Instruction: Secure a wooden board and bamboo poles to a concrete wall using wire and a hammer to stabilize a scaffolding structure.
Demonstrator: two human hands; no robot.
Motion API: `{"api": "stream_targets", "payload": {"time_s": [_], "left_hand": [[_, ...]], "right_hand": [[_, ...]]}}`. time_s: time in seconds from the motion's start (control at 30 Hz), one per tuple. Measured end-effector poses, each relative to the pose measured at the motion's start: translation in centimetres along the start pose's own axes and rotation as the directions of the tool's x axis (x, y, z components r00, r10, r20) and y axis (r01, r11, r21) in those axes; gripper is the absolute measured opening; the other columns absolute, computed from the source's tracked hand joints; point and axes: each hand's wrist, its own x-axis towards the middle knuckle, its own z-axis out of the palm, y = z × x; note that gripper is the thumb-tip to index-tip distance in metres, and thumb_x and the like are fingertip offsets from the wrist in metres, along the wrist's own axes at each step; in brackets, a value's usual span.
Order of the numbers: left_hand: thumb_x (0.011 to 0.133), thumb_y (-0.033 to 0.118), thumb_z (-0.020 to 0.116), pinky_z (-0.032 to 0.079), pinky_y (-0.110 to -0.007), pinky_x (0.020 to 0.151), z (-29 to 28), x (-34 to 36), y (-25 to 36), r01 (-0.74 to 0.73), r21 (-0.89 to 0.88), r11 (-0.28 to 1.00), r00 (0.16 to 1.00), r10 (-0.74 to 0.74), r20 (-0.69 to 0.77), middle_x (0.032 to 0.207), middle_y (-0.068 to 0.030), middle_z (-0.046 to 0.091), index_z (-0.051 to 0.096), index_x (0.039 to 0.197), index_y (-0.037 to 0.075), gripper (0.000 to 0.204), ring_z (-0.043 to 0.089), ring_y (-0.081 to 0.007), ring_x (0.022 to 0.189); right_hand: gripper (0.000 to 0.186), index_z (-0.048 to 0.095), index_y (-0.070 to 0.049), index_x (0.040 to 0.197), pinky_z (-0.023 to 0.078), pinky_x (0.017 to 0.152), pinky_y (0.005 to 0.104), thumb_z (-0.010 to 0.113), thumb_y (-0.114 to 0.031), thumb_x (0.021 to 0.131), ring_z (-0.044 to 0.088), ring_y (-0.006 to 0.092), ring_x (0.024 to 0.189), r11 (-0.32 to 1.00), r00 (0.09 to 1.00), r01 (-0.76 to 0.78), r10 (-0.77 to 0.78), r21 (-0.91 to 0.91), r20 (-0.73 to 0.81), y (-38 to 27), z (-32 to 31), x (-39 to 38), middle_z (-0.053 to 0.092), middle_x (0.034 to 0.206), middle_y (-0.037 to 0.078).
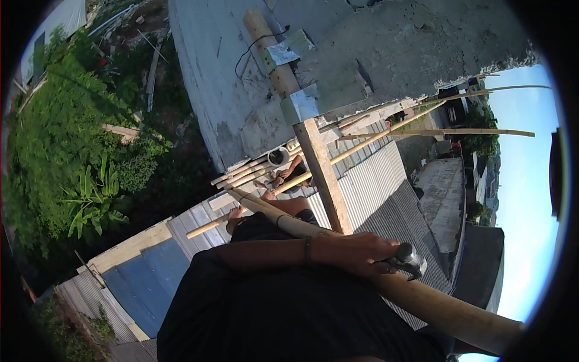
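My left hand (371, 253), with a band at the wrist, reaches across my dark clothing from the left and is closed on a hammer (410, 262). Its steel head shows beside the knuckles; most of the handle is hidden. The hand lies over a thick bamboo pole (446, 308) that runs diagonally under me, and I cannot tell whether it also grips the pole. An upright wooden post (325, 181) stands just beyond the pole. My bare foot (235, 220) rests near thinner bamboo poles. My right hand is not in view.
A co-worker in light headwear (278, 158) crouches below among bamboo poles. A concrete wall (422, 42) with a timber batten (265, 42) fills the top. Corrugated roofs (386, 187) and blue sheeting (145, 277) lie below. Greenery (72, 145) drops away at left; long bamboo (494, 133) projects right.
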Motion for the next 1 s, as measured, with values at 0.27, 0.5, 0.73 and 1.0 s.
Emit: {"api": "stream_targets", "payload": {"time_s": [0.27, 0.5, 0.73, 1.0], "left_hand": [[0.097, 0.026, 0.058, 0.047, -0.044, 0.068, 0.4, -0.3, -0.6, -0.053, -0.020, 0.998, 0.999, 0.053, 0.007, 0.084, -0.0140, 0.055, 0.051, 0.102, 0.002, 0.026, 0.062, -0.0327, 0.077], [0.097, 0.030, 0.059, 0.049, -0.045, 0.069, 1.2, -0.9, -1.1, -0.090, 0.027, 0.996, 0.996, 0.091, -0.025, 0.094, -0.0168, 0.061, 0.052, 0.114, 0.002, 0.033, 0.065, -0.0344, 0.082], [0.096, 0.029, 0.060, 0.050, -0.045, 0.071, 1.6, -1.2, -1.3, -0.132, 0.097, 0.987, 0.987, 0.140, -0.078, 0.095, -0.0156, 0.062, 0.054, 0.118, 0.004, 0.034, 0.065, -0.0359, 0.083], [0.099, 0.030, 0.055, 0.050, -0.045, 0.073, 0.4, 0.6, -2.2, -0.273, 0.029, 0.962, 0.960, 0.274, -0.058, 0.096, -0.0188, 0.062, 0.054, 0.119, 0.002, 0.035, 0.065, -0.0357, 0.085]], "right_hand": [[0.047, 0.058, -0.001, 0.108, 0.052, 0.075, 0.0396, 0.052, -0.046, 0.098, 0.065, 0.0239, 0.087, 0.707, 0.973, -0.065, 0.201, -0.704, 0.111, 5.9, 11.6, 4.3, 0.066, 0.094, 0.013], [0.043, 0.061, -0.001, 0.105, 0.052, 0.073, 0.0394, 0.056, -0.043, 0.096, 0.066, 0.0241, 0.084, 0.252, 0.748, 0.617, 0.108, -0.746, 0.655, 4.8, 25.4, 12.6, 0.067, 0.093, 0.013], [0.040, 0.063, -0.001, 0.103, 0.053, 0.070, 0.0393, 0.061, -0.040, 0.095, 0.067, 0.0242, 0.081, 0.073, 0.414, 0.902, 0.134, -0.426, 0.900, 4.6, 36.9, 19.7, 0.067, 0.093, 0.013], [0.019, 0.068, -0.003, 0.099, 0.055, 0.067, 0.0343, 0.069, -0.019, 0.090, 0.069, 0.0198, 0.080, 0.431, 0.622, 0.653, 0.166, -0.623, 0.766, 9.9, 30.5, 19.8, 0.071, 0.094, 0.011]]}}
